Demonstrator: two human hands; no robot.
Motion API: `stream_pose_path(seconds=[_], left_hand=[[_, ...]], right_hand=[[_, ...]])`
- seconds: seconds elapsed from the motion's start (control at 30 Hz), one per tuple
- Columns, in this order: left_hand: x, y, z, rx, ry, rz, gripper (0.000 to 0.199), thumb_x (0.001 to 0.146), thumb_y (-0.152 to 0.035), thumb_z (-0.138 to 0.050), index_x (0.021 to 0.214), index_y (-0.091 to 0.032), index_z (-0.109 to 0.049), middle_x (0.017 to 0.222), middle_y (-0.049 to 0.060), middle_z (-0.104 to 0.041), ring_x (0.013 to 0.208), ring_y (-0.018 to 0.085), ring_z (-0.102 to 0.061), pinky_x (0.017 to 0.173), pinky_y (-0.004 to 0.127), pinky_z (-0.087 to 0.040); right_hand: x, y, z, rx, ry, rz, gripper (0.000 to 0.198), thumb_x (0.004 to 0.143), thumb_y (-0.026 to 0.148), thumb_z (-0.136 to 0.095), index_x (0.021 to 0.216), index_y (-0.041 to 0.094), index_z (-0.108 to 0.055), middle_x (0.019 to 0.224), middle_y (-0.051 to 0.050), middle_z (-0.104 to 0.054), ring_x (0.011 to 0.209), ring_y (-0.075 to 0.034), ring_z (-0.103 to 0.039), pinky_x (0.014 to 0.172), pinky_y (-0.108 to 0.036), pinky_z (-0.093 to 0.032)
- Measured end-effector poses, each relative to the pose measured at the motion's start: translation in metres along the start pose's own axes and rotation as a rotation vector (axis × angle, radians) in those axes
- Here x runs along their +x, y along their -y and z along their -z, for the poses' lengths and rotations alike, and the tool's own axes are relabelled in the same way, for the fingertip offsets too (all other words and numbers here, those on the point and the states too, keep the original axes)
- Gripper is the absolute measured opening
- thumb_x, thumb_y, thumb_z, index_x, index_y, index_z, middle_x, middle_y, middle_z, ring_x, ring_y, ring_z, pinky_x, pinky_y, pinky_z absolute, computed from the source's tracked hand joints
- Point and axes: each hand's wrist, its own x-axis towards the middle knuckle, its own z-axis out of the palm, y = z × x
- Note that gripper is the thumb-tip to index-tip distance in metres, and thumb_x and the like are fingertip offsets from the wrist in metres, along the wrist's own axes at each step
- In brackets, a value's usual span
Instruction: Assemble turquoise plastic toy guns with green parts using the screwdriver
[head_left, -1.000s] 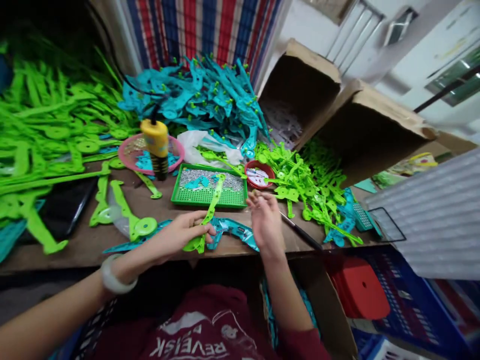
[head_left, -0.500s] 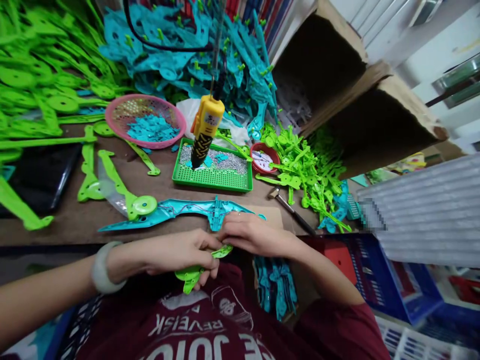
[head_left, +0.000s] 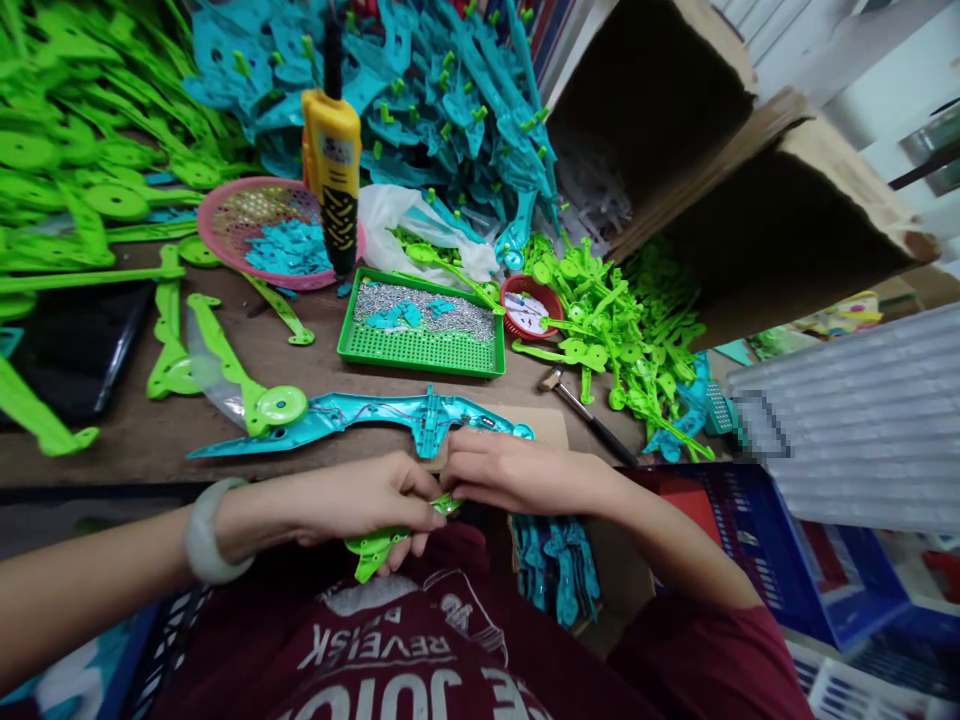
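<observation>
My left hand [head_left: 382, 505] is closed round a green plastic part [head_left: 375, 548], held low in front of my shirt. My right hand [head_left: 514, 475] meets it at the part's upper end, its fingertips bunched together; whatever they pinch is hidden. Just beyond both hands lies a long blue plastic shell [head_left: 360, 410], inner side up, with thin wires along it. A green arm-shaped piece with a round disc [head_left: 281, 405] rests across the shell's left portion.
A yellow electric screwdriver [head_left: 334, 180] hangs over the table. Behind the shell stand a green tray of screws [head_left: 420, 355], a pink basket [head_left: 217, 230] and a small red basket [head_left: 551, 300]. A hammer [head_left: 589, 415] lies to the right. Green and blue parts pile up behind, beside cardboard boxes [head_left: 795, 200].
The hanging screwdriver has swung left, from above the tray to the pink basket. My hands keep hold of the green part, which has shifted slightly; the view has moved a little.
</observation>
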Motion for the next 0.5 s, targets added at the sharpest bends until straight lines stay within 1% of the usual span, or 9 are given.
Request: stream_pose_path(seconds=[0.1,0.2,0.27,0.4,0.5], left_hand=[[0.001,0.0,-0.001,0.005,-0.009,0.002,0.027,0.082,-0.043,-0.062,0.069,-0.02,-0.058,0.05,0.0,-0.061,0.047,0.017,-0.06,0.044,0.025,-0.038],[0.004,0.001,-0.003,0.035,0.004,0.003,0.023,0.082,-0.038,-0.062,0.068,-0.019,-0.058,0.053,0.001,-0.063,0.046,0.016,-0.059,0.045,0.024,-0.036],[0.006,0.001,-0.004,0.047,0.018,0.007,0.024,0.082,-0.038,-0.062,0.068,-0.019,-0.06,0.055,0.002,-0.064,0.045,0.015,-0.058,0.045,0.024,-0.035],[0.008,0.002,-0.004,0.064,0.015,-0.014,0.023,0.083,-0.036,-0.06,0.067,-0.019,-0.061,0.051,0.001,-0.061,0.044,0.015,-0.056,0.045,0.024,-0.035],[0.01,0.002,-0.007,0.077,-0.029,-0.065,0.022,0.081,-0.033,-0.058,0.065,-0.019,-0.059,0.051,0.0,-0.06,0.043,0.014,-0.054,0.045,0.024,-0.034]], right_hand=[[-0.002,0.0,0.002,0.001,-0.015,0.001,0.017,0.103,0.019,-0.044,0.101,0.014,-0.06,0.1,-0.01,-0.061,0.095,-0.019,-0.054,0.082,-0.03,-0.047],[0.0,0.003,0.001,-0.055,0.033,0.005,0.012,0.099,0.017,-0.049,0.099,0.013,-0.06,0.096,-0.009,-0.06,0.091,-0.019,-0.053,0.078,-0.029,-0.046],[0.003,0.004,0.0,-0.095,0.065,0.021,0.009,0.097,0.016,-0.054,0.1,0.012,-0.06,0.096,-0.009,-0.061,0.091,-0.02,-0.053,0.079,-0.03,-0.046],[0.01,0.006,0.0,-0.103,0.076,0.077,0.014,0.091,0.015,-0.062,0.105,0.01,-0.062,0.096,-0.01,-0.062,0.089,-0.02,-0.054,0.079,-0.03,-0.046],[0.015,0.01,0.0,-0.098,0.098,0.053,0.016,0.093,0.017,-0.06,0.106,0.009,-0.063,0.096,-0.01,-0.063,0.087,-0.019,-0.056,0.076,-0.03,-0.046]])
